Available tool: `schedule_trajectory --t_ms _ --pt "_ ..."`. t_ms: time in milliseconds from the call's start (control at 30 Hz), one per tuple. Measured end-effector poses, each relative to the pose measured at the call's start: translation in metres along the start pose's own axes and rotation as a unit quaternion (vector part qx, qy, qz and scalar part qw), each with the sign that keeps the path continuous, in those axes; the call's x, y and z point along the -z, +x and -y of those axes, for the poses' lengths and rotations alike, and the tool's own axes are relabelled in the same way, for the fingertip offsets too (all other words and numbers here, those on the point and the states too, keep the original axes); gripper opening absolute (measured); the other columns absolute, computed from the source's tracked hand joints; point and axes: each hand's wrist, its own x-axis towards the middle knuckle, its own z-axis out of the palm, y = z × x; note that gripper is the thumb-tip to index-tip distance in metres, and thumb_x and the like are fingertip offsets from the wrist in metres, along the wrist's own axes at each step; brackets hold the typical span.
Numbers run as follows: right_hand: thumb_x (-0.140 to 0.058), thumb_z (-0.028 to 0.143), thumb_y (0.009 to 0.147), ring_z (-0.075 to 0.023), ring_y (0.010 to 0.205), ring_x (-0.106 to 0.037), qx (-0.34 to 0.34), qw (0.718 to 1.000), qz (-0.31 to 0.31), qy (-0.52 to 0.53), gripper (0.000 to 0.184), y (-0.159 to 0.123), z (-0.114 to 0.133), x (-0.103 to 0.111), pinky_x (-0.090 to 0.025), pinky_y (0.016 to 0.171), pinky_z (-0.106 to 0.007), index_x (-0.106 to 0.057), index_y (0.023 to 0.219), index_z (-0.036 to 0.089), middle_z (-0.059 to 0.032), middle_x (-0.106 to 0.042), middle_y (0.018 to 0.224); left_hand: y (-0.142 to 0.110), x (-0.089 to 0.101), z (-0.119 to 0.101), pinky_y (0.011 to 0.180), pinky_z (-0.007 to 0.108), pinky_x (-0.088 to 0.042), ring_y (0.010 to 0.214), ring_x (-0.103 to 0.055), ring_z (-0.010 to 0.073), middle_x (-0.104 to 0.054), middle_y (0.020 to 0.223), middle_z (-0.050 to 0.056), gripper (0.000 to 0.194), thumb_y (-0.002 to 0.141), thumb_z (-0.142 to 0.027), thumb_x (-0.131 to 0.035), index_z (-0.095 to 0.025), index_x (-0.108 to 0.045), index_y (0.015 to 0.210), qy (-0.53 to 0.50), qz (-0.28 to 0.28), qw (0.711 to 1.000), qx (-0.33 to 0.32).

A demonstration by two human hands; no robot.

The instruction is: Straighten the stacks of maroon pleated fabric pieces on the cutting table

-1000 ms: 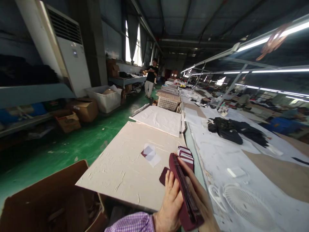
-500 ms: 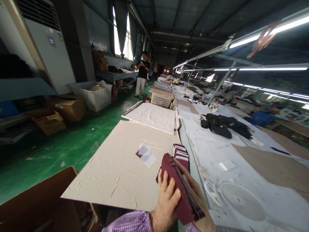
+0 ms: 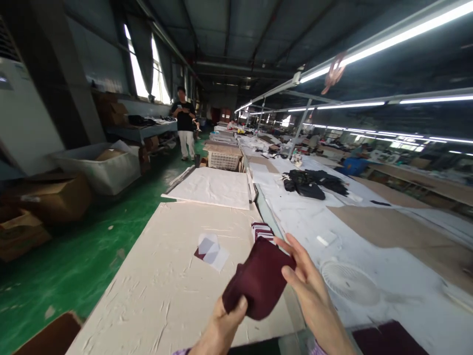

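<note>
My left hand (image 3: 225, 320) is closed on the lower left end of a stack of maroon fabric pieces (image 3: 260, 278), its thumb on top. The stack is tilted above the beige board, its broad face towards me. My right hand (image 3: 308, 283) is at the stack's right corner with thumb and fingers spread apart; the corner lies between them, and whether they press on it is unclear. Just beyond, partly covered by the held stack, are bundles of maroon and white pieces (image 3: 262, 230). White translucent sheets (image 3: 213, 251) lie on the board with a small maroon piece (image 3: 200, 253) under them.
The beige board (image 3: 148, 276) spans the front, with a white-covered board (image 3: 214, 187) behind it. At right, a long white table (image 3: 295, 222) bears a white fan (image 3: 349, 283), black garments (image 3: 314, 182) and maroon fabric (image 3: 391, 340). A person (image 3: 184, 121) stands in the green aisle.
The maroon stack has turned from edge-on to face-up. My left hand has shifted from its side to its lower end, and my right hand has spread at its right corner. The view has swung right.
</note>
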Motion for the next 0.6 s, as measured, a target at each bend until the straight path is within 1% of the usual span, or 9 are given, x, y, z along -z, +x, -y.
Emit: schedule_trajectory --t_ms 67,133,200,267,333,433,467,533,600 --pt "-0.063 0.038 0.080 -0.0255 0.113 -0.055 -0.044 0.996 0.071 0.006 0.049 -0.005 0.013 0.012 -0.046 0.095 -0.041 -0.051 0.124 0.019 -0.0115 -0.060 0.120 -0.003 0.000 -0.013 0.106 0.044 -0.034 0.113 -0.055 0.0281 -0.068 0.110 0.008 0.036 0.070 -0.025 -0.073 -0.018 -0.067 0.104 0.007 0.027 0.999 0.025" --pt "-0.062 0.039 0.080 -0.0246 0.098 -0.063 -0.083 0.988 0.133 0.013 0.042 -0.011 0.024 0.019 -0.052 0.084 -0.037 -0.058 0.116 0.017 -0.0102 -0.067 0.107 -0.003 -0.002 -0.023 0.105 0.044 -0.036 0.113 -0.055 0.0296 -0.066 0.112 0.012 0.035 0.073 -0.025 -0.070 -0.015 -0.066 0.106 0.014 0.058 0.996 0.063" --pt "-0.059 0.040 0.082 -0.0224 0.090 -0.065 -0.101 0.982 0.160 0.009 0.037 -0.017 0.032 0.021 -0.054 0.077 -0.033 -0.061 0.111 0.017 -0.0071 -0.069 0.098 -0.002 -0.004 -0.029 0.104 0.043 -0.038 0.112 -0.055 0.0295 -0.067 0.110 0.013 0.033 0.074 -0.023 -0.069 -0.014 -0.067 0.105 0.033 0.062 0.993 0.094" --pt "-0.057 0.039 0.083 -0.0215 0.087 -0.065 -0.106 0.981 0.160 -0.021 0.033 -0.022 0.034 0.019 -0.054 0.074 -0.031 -0.064 0.106 0.017 -0.0050 -0.070 0.091 0.000 -0.006 -0.034 0.101 0.042 -0.040 0.111 -0.056 0.0296 -0.068 0.106 0.013 0.033 0.073 -0.022 -0.069 -0.014 -0.067 0.105 0.063 0.052 0.991 0.105" --pt "-0.057 0.038 0.083 -0.0213 0.083 -0.065 -0.086 0.983 0.134 -0.092 0.028 -0.025 0.032 0.017 -0.054 0.070 -0.029 -0.066 0.098 0.016 -0.0039 -0.069 0.085 0.003 -0.009 -0.037 0.099 0.041 -0.042 0.109 -0.057 0.0293 -0.069 0.104 0.012 0.033 0.072 -0.022 -0.070 -0.015 -0.068 0.104 0.101 0.045 0.988 0.107" --pt "-0.055 0.033 0.084 -0.0189 0.073 -0.063 -0.013 0.973 0.063 -0.223 0.021 -0.031 0.020 0.009 -0.051 0.064 -0.026 -0.066 0.085 0.015 -0.0028 -0.067 0.076 0.007 -0.013 -0.038 0.097 0.039 -0.043 0.107 -0.059 0.0283 -0.070 0.101 0.011 0.030 0.071 -0.024 -0.071 -0.015 -0.069 0.100 0.135 0.034 0.984 0.107" --pt "-0.052 0.031 0.086 -0.0185 0.071 -0.063 0.019 0.964 0.034 -0.264 0.021 -0.034 0.014 0.006 -0.050 0.063 -0.026 -0.066 0.085 0.015 -0.0034 -0.066 0.076 0.008 -0.015 -0.036 0.096 0.038 -0.044 0.105 -0.060 0.0283 -0.071 0.101 0.011 0.031 0.070 -0.025 -0.072 -0.016 -0.069 0.100 0.134 0.033 0.985 0.105" --pt "-0.046 0.023 0.088 -0.0200 0.074 -0.063 0.080 0.936 -0.037 -0.340 0.022 -0.040 0.001 -0.003 -0.049 0.066 -0.029 -0.067 0.091 0.016 -0.0067 -0.067 0.082 0.010 -0.020 -0.028 0.092 0.038 -0.047 0.102 -0.061 0.0285 -0.071 0.101 0.011 0.036 0.066 -0.029 -0.075 -0.016 -0.069 0.099 0.129 0.036 0.987 0.089" --pt "-0.041 0.018 0.087 -0.0231 0.080 -0.063 0.111 0.911 -0.101 -0.384 0.028 -0.044 -0.010 -0.010 -0.048 0.070 -0.033 -0.066 0.099 0.017 -0.0107 -0.066 0.089 0.011 -0.024 -0.019 0.087 0.036 -0.049 0.096 -0.064 0.0284 -0.072 0.097 0.010 0.040 0.061 -0.029 -0.079 -0.015 -0.068 0.097 0.162 0.026 0.985 0.060"
